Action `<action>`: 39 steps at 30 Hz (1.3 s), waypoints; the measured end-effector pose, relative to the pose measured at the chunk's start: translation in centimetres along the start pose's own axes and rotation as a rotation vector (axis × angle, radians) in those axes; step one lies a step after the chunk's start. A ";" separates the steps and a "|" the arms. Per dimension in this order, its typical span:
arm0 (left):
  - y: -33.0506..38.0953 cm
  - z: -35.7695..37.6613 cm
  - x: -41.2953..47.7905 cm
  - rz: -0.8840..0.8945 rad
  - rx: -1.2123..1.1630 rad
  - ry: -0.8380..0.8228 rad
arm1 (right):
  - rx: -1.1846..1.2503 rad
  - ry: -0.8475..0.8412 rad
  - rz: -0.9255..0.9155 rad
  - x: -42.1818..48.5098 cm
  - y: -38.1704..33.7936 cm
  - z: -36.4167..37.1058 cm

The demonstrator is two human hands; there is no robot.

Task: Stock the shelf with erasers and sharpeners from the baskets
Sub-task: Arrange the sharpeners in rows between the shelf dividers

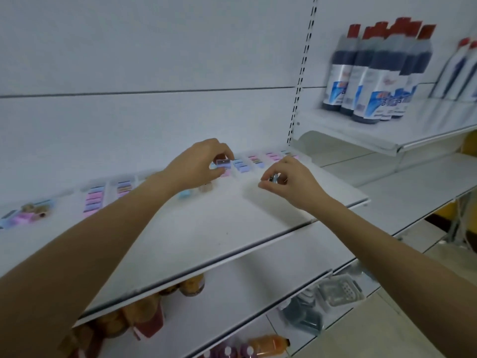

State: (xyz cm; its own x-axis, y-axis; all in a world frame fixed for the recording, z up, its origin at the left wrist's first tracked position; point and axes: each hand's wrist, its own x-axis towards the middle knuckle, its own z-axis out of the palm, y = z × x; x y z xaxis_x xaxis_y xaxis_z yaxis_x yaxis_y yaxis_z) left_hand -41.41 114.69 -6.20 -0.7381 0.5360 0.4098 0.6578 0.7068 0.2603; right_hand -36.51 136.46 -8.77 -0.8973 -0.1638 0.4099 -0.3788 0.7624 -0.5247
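1. The purple sharpener (223,163) is pinched between the fingers of my left hand (198,167). Its long axis runs roughly parallel to the back edge of the shelf (206,239).
2. It hangs just above the stocked rows (254,161) along that back edge. I judge the placement lies straight down from the grip, so the left hand is nearer.
3. My right hand (291,183) pinches a small dark item (274,179), too blurred to name, just in front of the rows toward the shelf's right edge.

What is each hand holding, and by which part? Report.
Left hand pinches a small purple item by its edges. Right hand pinches a small dark item, too blurred to tell what or where.
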 end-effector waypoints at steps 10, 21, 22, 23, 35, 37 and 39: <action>-3.1 2.8 4.3 -0.131 0.002 0.042 | 0.052 -0.084 -0.098 8.1 4.7 1.8; -2.6 7.7 4.4 -0.342 0.030 0.390 | 0.105 -0.095 -0.372 12.4 8.1 4.1; -2.6 7.9 4.2 -0.332 0.062 0.403 | 0.110 -0.103 -0.407 12.4 8.2 4.3; -2.6 8.1 4.0 -0.319 0.092 0.405 | 0.122 -0.113 -0.436 12.3 8.4 4.5; -2.6 8.2 1.8 -0.382 0.053 0.298 | 0.076 -0.194 -0.467 12.0 9.5 4.9; -2.4 8.4 1.9 -0.413 0.089 0.295 | 0.038 -0.188 -0.452 12.0 9.5 4.8; -2.2 8.6 2.1 -0.431 0.128 0.296 | -0.012 -0.195 -0.446 11.9 9.5 4.8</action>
State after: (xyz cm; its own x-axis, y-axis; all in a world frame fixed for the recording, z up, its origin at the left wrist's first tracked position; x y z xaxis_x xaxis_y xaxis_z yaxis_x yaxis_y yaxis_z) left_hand -45.69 118.25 -13.48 -0.8512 0.0454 0.5229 0.2678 0.8944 0.3581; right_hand -51.87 138.77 -12.44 -0.6744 -0.5891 0.4451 -0.7343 0.5981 -0.3210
